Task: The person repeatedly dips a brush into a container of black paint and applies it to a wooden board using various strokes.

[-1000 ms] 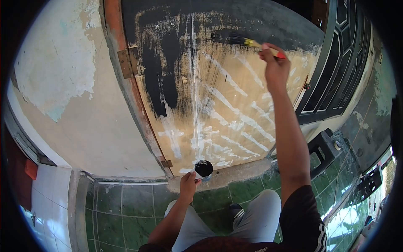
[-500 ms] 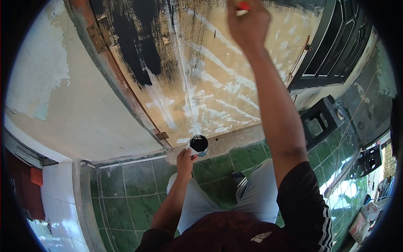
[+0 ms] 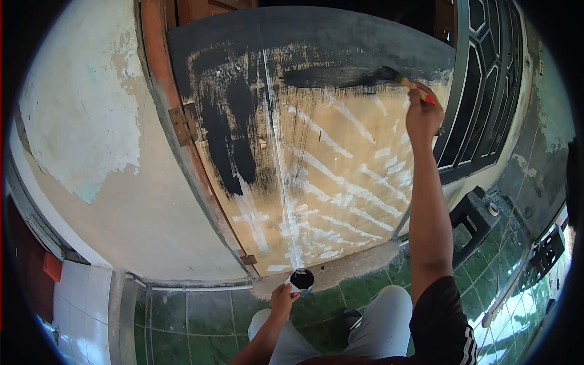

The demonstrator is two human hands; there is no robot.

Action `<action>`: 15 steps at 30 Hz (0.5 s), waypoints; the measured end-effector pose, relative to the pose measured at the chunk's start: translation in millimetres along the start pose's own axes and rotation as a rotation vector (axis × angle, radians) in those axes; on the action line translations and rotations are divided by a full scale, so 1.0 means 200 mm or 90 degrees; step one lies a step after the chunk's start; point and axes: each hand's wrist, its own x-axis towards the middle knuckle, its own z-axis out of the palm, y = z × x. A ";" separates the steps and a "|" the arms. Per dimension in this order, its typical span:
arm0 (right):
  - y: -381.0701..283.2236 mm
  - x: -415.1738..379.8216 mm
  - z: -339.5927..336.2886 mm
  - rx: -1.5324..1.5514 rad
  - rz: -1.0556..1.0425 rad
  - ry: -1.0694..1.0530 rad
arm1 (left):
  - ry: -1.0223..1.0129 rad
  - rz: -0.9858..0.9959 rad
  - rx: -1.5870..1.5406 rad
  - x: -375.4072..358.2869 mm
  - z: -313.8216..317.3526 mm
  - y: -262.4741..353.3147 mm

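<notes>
My right hand (image 3: 424,115) is closed around a paintbrush (image 3: 404,80) with a pale handle and red end. Its dark bristles press on the upper right of a wooden door panel (image 3: 347,167), at the end of a wet black stroke (image 3: 328,76). Black paint covers the panel's top and streaks down its left side; white patches mark the bare wood below. Low in front of me, my left hand (image 3: 281,302) grips a small paint can (image 3: 301,280) by its side. Black paint shows inside the can.
A rusty hinge (image 3: 183,125) joins the panel to the orange-brown frame on the left. A dark window grille (image 3: 486,91) stands at the right. Below it is a black plastic stool (image 3: 477,222). Green tiles (image 3: 210,313) cover the floor around my knees.
My view has tilted up, showing the panel's top edge. My right hand with the paintbrush has moved right across the panel. The left hand still holds the can.
</notes>
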 end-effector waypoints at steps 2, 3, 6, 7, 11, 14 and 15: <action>0.00 0.04 -0.06 -0.150 -0.092 0.083 | -0.003 0.000 -0.005 0.00 -0.01 -0.03; 0.01 0.03 -0.03 -0.130 -0.148 0.075 | -0.004 0.001 -0.008 0.00 -0.01 -0.03; -0.07 -0.14 0.19 -0.057 -0.263 0.002 | 0.002 0.007 -0.023 -0.03 0.02 -0.01; -0.16 -0.27 0.30 -0.026 -0.268 -0.054 | 0.001 0.010 -0.023 -0.03 0.03 0.00; -0.60 -0.71 0.62 0.176 -0.330 -0.217 | -0.004 0.018 -0.022 -0.06 0.08 0.06; -0.77 -0.77 0.69 0.263 -0.193 -0.259 | -0.009 0.024 -0.026 -0.08 0.09 0.08; -0.78 -0.76 0.71 0.299 -0.169 -0.248 | -0.011 0.027 -0.028 -0.08 0.09 0.08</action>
